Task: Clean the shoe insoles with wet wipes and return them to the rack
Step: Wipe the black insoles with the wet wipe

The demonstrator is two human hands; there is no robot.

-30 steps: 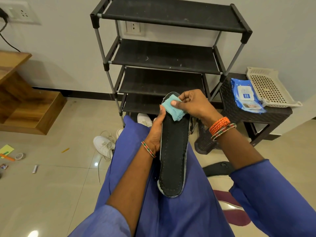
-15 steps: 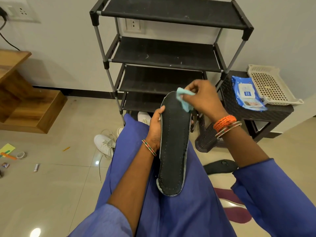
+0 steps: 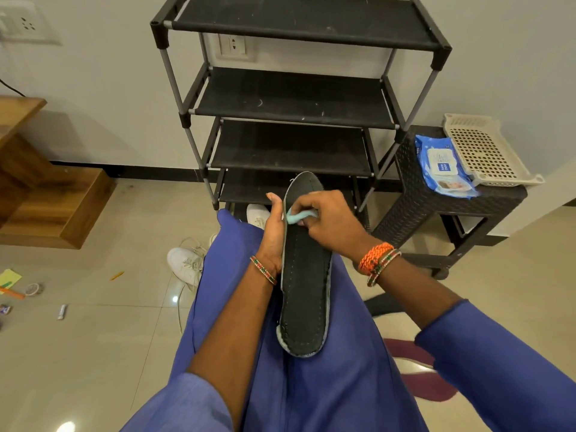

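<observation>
A long black insole (image 3: 304,294) with a pale edge lies lengthwise on my lap, toe pointing away. My left hand (image 3: 274,235) holds its left edge, fingers behind it and thumb up. My right hand (image 3: 330,222) pinches a crumpled light blue wet wipe (image 3: 296,217) and presses it on the insole's upper part. The black shoe rack (image 3: 296,98) stands straight ahead against the wall, its shelves bare. A blue pack of wet wipes (image 3: 442,165) lies on the dark wicker stool (image 3: 414,210) to the right.
A beige perforated tray (image 3: 486,151) sits beside the wipes pack. White sneakers (image 3: 187,265) lie on the tiled floor left of my knee. A dark slipper (image 3: 383,304) and a maroon one (image 3: 414,360) lie on the right. A wooden step (image 3: 59,207) and small scraps (image 3: 12,285) are at left.
My right hand lifted the wipe to the insole's toe end, then brought it back down onto the upper part. The insole and left hand stayed roughly in place.
</observation>
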